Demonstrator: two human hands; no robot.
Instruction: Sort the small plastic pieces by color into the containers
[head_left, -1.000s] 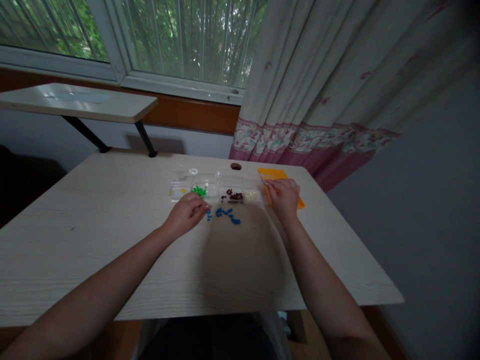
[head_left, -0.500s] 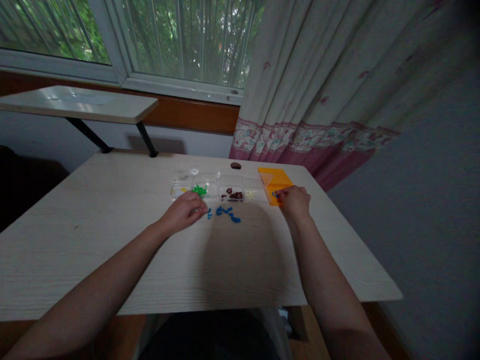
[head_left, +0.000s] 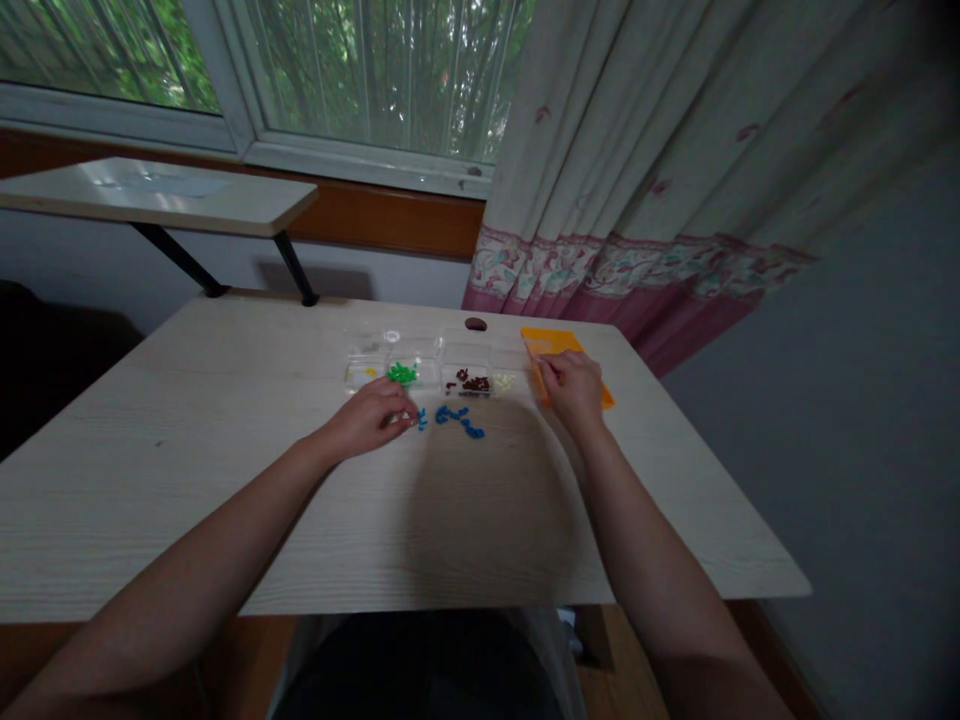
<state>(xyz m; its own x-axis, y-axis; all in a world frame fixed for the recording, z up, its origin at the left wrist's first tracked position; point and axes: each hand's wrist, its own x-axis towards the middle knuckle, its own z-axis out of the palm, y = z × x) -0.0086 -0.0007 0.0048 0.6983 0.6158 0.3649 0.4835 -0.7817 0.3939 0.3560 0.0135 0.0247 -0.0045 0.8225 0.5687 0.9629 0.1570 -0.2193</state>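
Observation:
My left hand (head_left: 369,416) rests low over the table, fingers curled into a pinch beside a few tiny blue pieces (head_left: 421,421). Anything held between its fingertips is too small to make out. More small blue pieces (head_left: 472,430) lie in a loose cluster to the right of it. Over an orange open case or sheet (head_left: 551,340) is my right hand (head_left: 576,388), its thumb and forefinger pinched together at the left side. What that pinch holds, if anything, cannot be told. The hand covers much of the orange surface.
Behind the blue pieces stand clear plastic compartments (head_left: 429,376) with green pieces (head_left: 403,373), dark red pieces (head_left: 477,385), pale yellow bits (head_left: 504,382) and a few yellow ones (head_left: 370,372). A raised shelf (head_left: 247,205) stands back left; a curtain (head_left: 577,200) hangs behind.
My right hand has shifted left across the orange surface, and the blue pieces seen there before are now hidden. My left hand stays near the small blue pieces. The camera view has tilted slightly.

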